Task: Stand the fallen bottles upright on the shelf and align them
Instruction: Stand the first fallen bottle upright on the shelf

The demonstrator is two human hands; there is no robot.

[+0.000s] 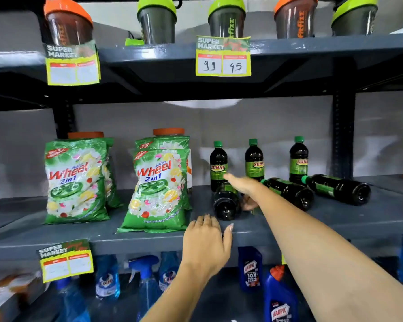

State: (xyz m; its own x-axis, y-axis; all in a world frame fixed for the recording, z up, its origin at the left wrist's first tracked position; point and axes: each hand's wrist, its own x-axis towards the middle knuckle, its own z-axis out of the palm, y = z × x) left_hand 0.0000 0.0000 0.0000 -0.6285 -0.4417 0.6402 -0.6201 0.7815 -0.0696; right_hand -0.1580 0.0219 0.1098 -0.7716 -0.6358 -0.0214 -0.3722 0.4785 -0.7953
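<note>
1. The middle shelf (277,228) is running across the frame's centre, carrying three standing bottles (254,161) at the back and three fallen bottles right of centre.
2. The nearest fallen bottle (226,201) is lying base-forward; full, rigid, slick plastic, probably heavy, so best gripped round the labelled body.
3. The right hand (244,187) is reaching over it, fingers seemingly closing around it, though partly hidden.
4. The left hand (207,238) is resting on the shelf edge, fingers loosely together.
</note>
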